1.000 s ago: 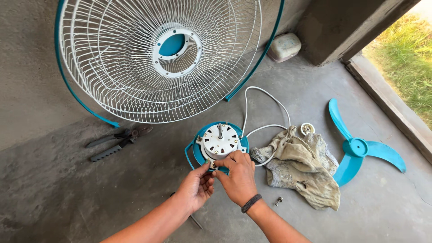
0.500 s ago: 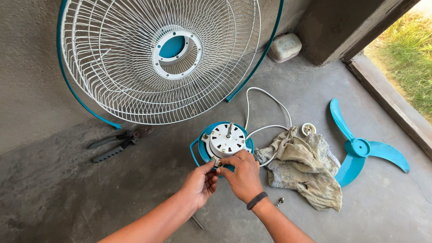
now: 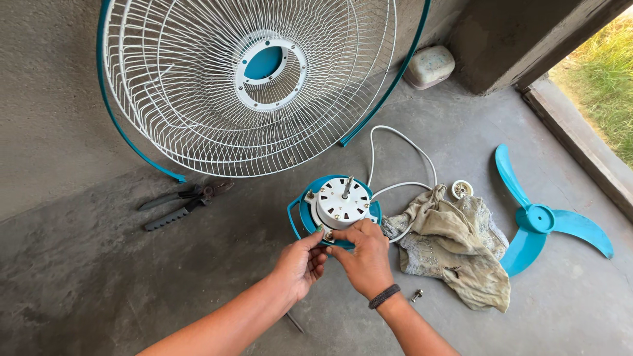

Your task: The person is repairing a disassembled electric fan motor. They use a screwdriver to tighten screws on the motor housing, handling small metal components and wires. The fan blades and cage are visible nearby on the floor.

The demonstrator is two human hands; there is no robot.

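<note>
Grey concrete floor (image 3: 79, 290), rough wall (image 3: 46, 99), sunlit grass (image 3: 603, 86)

Fan motor (image 3: 341, 206) before the leaning grille (image 3: 250, 86); pliers (image 3: 181, 203) left, rag (image 3: 452, 244) right, blade (image 3: 541, 221) perhaps farthest right.

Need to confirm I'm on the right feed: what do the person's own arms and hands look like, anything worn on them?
Both forearms are bare, with no sleeves in view. The left hand wears no glove, ring or band that shows. The right hand is also ungloved; just behind it a dark band, narrow and ribbed, circles the wrist. No cables or markings show on either arm.
</note>
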